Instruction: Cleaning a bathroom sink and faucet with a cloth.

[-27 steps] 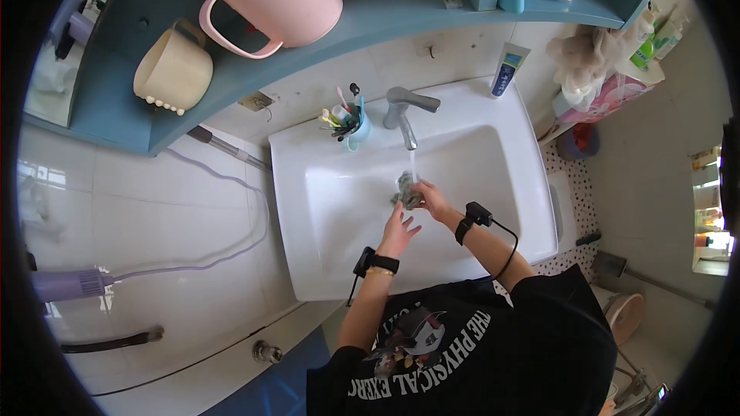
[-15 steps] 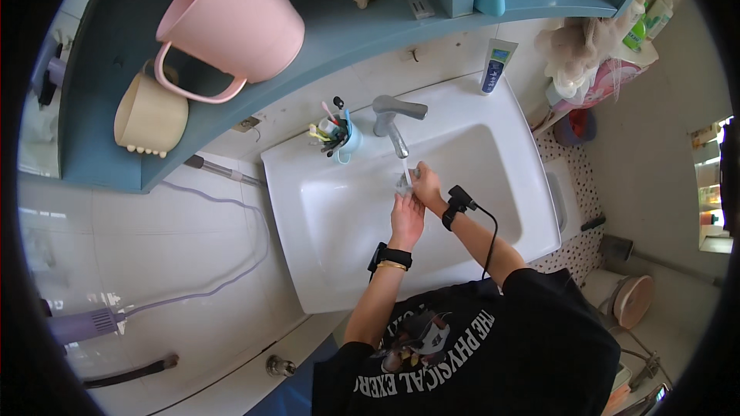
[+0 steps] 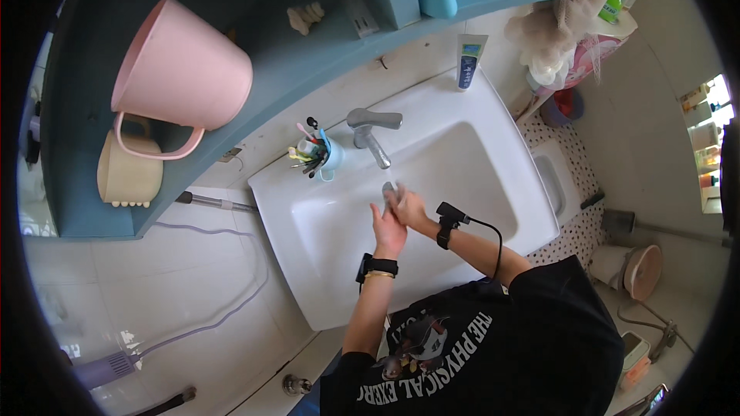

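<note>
Head view: blurred grey item [image 3: 388, 187], seemingly touching right grip [image 3: 410, 207].

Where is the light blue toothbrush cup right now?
In the head view, the cup stands on the sink, toward the back, just left of the faucet.

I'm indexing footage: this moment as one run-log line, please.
left hand: palm up over basin | right hand: overlapping left hand | grip: unclear, blurred | faucet: beyond hands
</note>
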Motion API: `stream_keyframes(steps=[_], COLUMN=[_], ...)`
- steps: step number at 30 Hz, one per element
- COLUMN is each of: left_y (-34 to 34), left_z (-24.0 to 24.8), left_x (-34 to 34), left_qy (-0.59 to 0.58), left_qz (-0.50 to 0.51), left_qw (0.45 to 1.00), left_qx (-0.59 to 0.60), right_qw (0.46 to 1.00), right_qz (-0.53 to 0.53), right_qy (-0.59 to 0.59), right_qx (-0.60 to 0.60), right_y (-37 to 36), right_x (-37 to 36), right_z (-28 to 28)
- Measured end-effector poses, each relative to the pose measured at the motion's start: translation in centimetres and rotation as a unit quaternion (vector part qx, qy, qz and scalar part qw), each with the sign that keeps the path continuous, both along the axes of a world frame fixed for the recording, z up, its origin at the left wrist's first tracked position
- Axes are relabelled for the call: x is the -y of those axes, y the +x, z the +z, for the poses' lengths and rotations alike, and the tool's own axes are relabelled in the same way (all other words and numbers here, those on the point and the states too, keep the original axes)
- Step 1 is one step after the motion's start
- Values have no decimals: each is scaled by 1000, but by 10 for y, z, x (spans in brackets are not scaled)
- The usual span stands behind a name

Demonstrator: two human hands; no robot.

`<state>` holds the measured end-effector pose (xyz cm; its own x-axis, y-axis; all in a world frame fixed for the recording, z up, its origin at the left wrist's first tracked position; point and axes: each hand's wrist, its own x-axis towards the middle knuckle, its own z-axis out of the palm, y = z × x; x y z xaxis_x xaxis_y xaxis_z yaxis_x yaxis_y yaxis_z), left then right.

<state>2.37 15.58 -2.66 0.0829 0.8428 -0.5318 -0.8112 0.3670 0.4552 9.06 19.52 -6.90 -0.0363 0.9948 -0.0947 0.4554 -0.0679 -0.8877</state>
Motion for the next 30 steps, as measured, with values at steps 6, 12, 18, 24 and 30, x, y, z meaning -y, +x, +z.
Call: stream_keyframes(steps=[6, 12, 18, 24, 30], left_y=[-10, -19, -25, -22, -32], left_z=[-23, -29, -12, -3, 3], left_x=[12, 21, 22, 18, 40], left_qy=[-27, -88, -100, -71, -66], left_qz=[-42, -93, -112, -68, -99], left_qw=[987, 951, 944, 966, 963], left_qx=[-155, -280, -293, -239, -242], right_qw=[997, 986, 801, 751, 751], right_qz=[32, -13, -94, -90, -348], right_qy=[-73, -161, -384, -360, -239], right_qx=[-3, -38, -449, -547, -507], right_y=[4, 16, 34, 11, 54], right_x=[-5, -6, -11, -21, -66], right_z=[3, -12, 4, 8, 7])
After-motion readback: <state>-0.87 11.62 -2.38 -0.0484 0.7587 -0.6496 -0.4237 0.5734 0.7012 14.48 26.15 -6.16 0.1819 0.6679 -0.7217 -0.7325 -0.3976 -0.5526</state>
